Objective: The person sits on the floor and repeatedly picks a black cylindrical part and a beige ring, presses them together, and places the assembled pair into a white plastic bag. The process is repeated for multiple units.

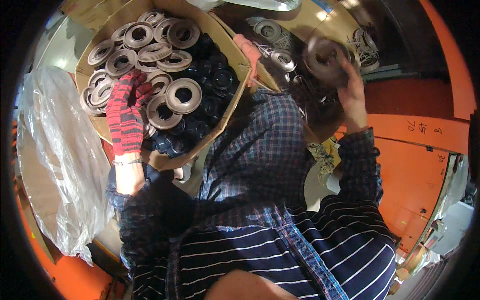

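My left hand (127, 110), in a red and black striped knit glove, reaches into a cardboard box (212, 142). Its fingers are curled among grey rings; whatever they grip is hidden. Close beside it lies a grey ring (174, 106) with a wide round hole, on a heap of similar grey rings (120, 62). Black round parts (202, 107) fill the right side of this box. Bare and raised at the right, my right hand (353, 92) has its fingers against the edge of a grey ring (320, 62). Motion blurs that ring, which is above a second box holding scattered metal parts.
A salmon-coloured glove-like piece (247, 52) hangs over the boxes' shared edge. Clear plastic sheeting (62, 165) drapes at the left. Orange panels (410, 175) stand to the right. More grey rings (267, 31) and thin white strips lie in the second box.
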Tool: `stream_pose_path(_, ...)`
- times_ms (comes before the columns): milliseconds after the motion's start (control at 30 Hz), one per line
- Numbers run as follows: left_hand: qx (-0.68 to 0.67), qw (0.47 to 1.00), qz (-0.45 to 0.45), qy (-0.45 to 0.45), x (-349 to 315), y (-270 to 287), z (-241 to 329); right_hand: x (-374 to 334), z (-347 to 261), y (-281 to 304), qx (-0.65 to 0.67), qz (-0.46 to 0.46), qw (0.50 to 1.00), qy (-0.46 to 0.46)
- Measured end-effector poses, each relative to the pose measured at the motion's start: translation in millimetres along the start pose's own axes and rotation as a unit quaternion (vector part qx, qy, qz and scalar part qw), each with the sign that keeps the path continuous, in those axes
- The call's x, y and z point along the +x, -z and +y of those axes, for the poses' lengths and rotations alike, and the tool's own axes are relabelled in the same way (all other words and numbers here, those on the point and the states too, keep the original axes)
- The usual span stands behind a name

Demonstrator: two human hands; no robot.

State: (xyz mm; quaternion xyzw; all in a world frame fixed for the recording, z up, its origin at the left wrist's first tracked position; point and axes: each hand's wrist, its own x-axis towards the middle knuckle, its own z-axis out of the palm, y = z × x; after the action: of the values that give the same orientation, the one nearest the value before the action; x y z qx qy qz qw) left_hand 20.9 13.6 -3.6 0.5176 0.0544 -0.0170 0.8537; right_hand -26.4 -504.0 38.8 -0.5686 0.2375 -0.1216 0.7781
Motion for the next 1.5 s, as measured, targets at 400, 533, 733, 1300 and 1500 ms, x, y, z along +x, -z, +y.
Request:
stream_pose_path(400, 0.249, 0.966, -0.031, -0.064, 0, 6, -4, 173, 118, 174, -0.473, 0.056, 0.878, -0.048)
stream_pose_path(533, 0.102, 0.993, 0.050, 0.042, -5, -4, 1, 206, 166, 209, -0.689, 0.117, 0.713, -0.058)
stream_pose_path(733, 0.175, 0.983, 0.047, 0.041, -5, -10, 6, 199, 176, 175, -0.735, 0.107, 0.668, -0.044)
stream_pose_path(1300, 0.152, 0.988, 0.024, 0.017, -16, -13, 9, 116, 143, 145, -0.773, -0.027, 0.630, 0.068)
stream_pose_path(1500, 0.345, 0.931, -0.038, -0.113, -14, -6, 1, 33, 80, 104, -0.583, -0.090, 0.805, 0.060)
